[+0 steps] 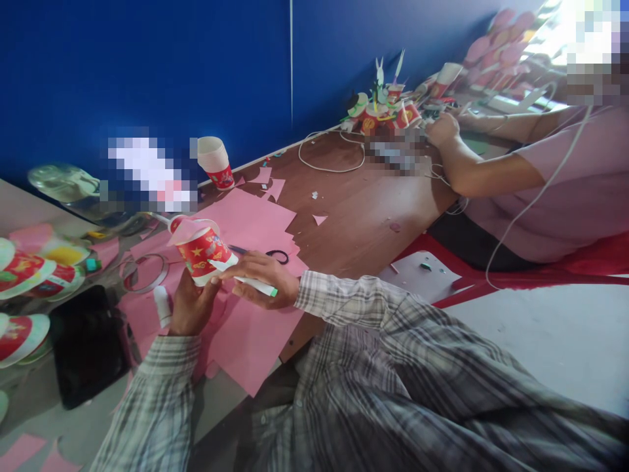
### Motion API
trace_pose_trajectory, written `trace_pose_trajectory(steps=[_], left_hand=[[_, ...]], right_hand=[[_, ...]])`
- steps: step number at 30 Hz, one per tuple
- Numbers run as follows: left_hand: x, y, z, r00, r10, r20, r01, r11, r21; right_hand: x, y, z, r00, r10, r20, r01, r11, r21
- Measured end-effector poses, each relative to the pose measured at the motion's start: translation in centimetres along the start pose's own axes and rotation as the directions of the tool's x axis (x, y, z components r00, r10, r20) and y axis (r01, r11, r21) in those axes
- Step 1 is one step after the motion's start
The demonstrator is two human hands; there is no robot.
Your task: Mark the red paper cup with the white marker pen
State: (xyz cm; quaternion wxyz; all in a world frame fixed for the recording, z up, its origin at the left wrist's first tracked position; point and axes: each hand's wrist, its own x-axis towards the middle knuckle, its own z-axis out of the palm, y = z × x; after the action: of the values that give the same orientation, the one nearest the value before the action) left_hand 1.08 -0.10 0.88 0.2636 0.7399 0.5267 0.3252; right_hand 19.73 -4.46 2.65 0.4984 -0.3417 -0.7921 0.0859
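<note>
My left hand (189,305) is closed around the base of a red paper cup (204,252) printed with stars, which is tipped on its side with a pink paper piece over its mouth. My right hand (263,278) is closed on a white glue stick with a green end (253,283), whose tip rests against the cup's side. Both hands hover over pink paper sheets (246,334) spread on the wooden table (363,216). Black-handled scissors (275,254) lie just behind my right hand.
Another red cup (216,164) stands upright near the blue wall. Finished cup crafts (381,108) sit at the far end, where another person's hand (442,128) works. Flattened cups (27,275) and a black pouch (88,344) lie left. A white cable (329,154) loops on the table.
</note>
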Motion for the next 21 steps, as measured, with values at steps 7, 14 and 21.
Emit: trace_pose_trajectory(steps=[7,14,21], left_hand=[[0.14,0.49,-0.19,0.998,0.022,-0.052,-0.018,0.997,0.071],[-0.02,0.25,-0.12,0.995,-0.018,-0.096,0.025,0.997,0.073],[0.06,0.37,-0.17,0.993,-0.035,-0.113,0.045,0.995,0.087]], right_hand=[[-0.1,0.11,0.11,1.0,0.017,-0.002,-0.017,1.0,-0.017],[-0.29,0.16,0.33,0.998,0.059,0.004,-0.059,0.998,-0.013],[-0.14,0.08,0.22,0.999,0.035,-0.019,-0.035,0.999,0.012]])
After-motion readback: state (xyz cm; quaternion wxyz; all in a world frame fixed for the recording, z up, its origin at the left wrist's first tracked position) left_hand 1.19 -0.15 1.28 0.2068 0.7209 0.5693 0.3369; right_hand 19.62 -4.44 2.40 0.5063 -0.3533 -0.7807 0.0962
